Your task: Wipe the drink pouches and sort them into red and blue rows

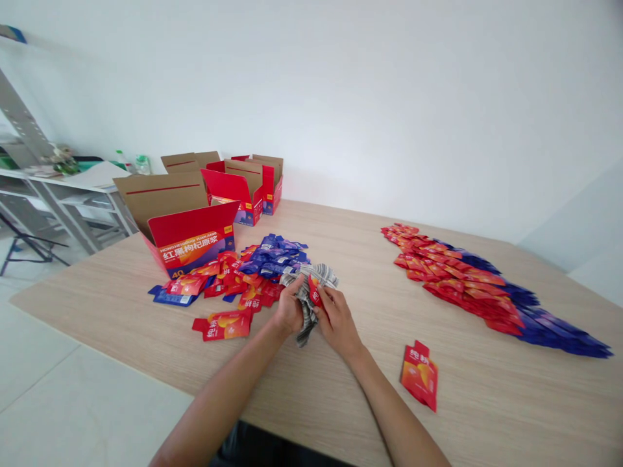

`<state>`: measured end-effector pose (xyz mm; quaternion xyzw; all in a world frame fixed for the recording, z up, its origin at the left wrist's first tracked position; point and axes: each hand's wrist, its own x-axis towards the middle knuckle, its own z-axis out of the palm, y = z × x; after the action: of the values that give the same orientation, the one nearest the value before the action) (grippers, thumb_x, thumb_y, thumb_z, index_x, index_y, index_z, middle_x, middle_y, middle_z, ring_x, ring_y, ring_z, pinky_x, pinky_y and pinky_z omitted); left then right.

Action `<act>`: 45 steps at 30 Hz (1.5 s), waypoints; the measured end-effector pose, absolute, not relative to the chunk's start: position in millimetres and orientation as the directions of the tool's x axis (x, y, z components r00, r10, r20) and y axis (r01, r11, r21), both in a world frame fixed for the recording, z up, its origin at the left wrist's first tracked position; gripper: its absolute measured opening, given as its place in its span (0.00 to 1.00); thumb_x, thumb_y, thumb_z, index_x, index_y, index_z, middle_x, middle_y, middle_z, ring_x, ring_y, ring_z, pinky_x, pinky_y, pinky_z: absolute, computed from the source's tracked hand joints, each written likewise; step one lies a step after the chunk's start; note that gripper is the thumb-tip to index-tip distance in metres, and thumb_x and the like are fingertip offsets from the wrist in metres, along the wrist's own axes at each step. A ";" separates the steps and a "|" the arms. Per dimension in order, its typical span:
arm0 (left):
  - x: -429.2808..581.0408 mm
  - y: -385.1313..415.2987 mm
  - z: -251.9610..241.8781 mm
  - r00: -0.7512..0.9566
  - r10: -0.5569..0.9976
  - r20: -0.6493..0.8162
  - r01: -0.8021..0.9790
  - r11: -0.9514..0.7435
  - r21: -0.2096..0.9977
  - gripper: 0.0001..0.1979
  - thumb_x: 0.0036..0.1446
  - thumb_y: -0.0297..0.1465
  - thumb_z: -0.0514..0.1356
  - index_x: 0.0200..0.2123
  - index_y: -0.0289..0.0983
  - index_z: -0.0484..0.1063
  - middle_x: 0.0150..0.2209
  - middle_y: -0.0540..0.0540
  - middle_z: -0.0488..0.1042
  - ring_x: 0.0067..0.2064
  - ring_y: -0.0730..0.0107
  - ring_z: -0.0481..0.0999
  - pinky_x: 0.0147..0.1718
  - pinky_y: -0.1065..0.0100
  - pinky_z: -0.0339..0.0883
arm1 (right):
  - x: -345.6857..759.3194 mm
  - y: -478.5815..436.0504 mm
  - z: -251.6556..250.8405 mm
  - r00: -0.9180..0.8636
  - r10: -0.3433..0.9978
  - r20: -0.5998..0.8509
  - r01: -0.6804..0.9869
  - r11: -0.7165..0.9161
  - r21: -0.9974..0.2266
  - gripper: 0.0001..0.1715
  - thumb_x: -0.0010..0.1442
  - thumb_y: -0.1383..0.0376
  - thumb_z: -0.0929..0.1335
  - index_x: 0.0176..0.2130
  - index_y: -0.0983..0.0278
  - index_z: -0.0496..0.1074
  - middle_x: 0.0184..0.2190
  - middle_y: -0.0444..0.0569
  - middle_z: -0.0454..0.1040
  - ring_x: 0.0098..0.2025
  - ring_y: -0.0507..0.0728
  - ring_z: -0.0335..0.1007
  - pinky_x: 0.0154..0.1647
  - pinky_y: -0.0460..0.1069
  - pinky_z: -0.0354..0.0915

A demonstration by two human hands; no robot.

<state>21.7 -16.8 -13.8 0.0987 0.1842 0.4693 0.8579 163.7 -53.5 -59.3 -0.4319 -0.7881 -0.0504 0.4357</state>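
Working near the middle of the table (370, 259), a little in from the near edge, and gathering a bundle of sachets (318, 274) between both hands. Clamping the lower part of that bundle with the left hand (288, 314), curling the fingers (293, 297) shut around it and showing silver backs fanned out above the knuckles. Pinching a red sachet (315, 292) against the front of the fan with the right hand (337, 322), closing thumb and forefinger on it and folding the rest loosely underneath. Looking like a collecting-and-squaring step, judging by how ragged the fan is. Calling, by that reading, for tucking the red one flush and levelling the edges without slackening the left-hand grip, or else risking the whole fan sliding apart. Spotting a loose pile of red and blue sachets (253, 272) just beyond the hands, lying at the foot of an open red box (192, 237) toward the left edge, with more open boxes (250, 185) behind it at the far edge. Taking in a long overlapping row of sachets (487, 292) along the right side. Catching, too, a small stack of red sachets (419, 375) near the near edge, right of the right forearm and clear of it.
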 end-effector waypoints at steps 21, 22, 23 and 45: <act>48.2 -34.9 -36.1 0.590 0.791 -0.159 -0.701 0.601 0.385 0.18 0.61 0.42 0.63 0.44 0.33 0.79 0.36 0.41 0.83 0.43 0.57 0.83 0.46 0.65 0.75 | 161.8 -62.4 -44.6 -0.071 0.591 0.803 0.715 0.592 -0.372 0.21 0.71 0.64 0.63 0.61 0.60 0.70 0.50 0.56 0.75 0.52 0.61 0.73 0.54 0.59 0.71; 47.5 -34.3 -35.3 0.583 0.798 -0.155 -0.708 0.592 0.386 0.19 0.61 0.43 0.62 0.44 0.33 0.79 0.36 0.41 0.83 0.43 0.57 0.83 0.46 0.65 0.75 | 161.8 -62.2 -44.7 -0.085 0.592 0.801 0.712 0.599 -0.367 0.21 0.71 0.64 0.63 0.60 0.60 0.70 0.50 0.56 0.75 0.52 0.61 0.72 0.54 0.59 0.71; 46.7 -33.5 -34.3 0.575 0.804 -0.154 -0.714 0.584 0.386 0.19 0.61 0.44 0.62 0.44 0.33 0.79 0.37 0.41 0.82 0.44 0.57 0.82 0.46 0.65 0.75 | 161.8 -62.0 -44.6 -0.101 0.592 0.799 0.709 0.607 -0.360 0.20 0.71 0.64 0.63 0.60 0.59 0.70 0.50 0.56 0.75 0.52 0.61 0.72 0.54 0.59 0.71; 20.2 -18.1 -11.4 0.445 0.881 -0.162 -0.774 0.469 0.425 0.22 0.59 0.46 0.61 0.41 0.32 0.79 0.37 0.39 0.83 0.41 0.53 0.83 0.44 0.59 0.76 | 152.6 -60.7 -51.4 -0.317 0.654 0.686 0.773 0.597 -0.212 0.32 0.71 0.63 0.61 0.71 0.59 0.54 0.51 0.59 0.67 0.48 0.62 0.67 0.48 0.59 0.72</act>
<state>20.2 -18.1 -11.4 0.1458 0.1827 0.4941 0.8374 152.6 -60.7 -51.4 -0.4419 -0.8078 -0.0777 0.3823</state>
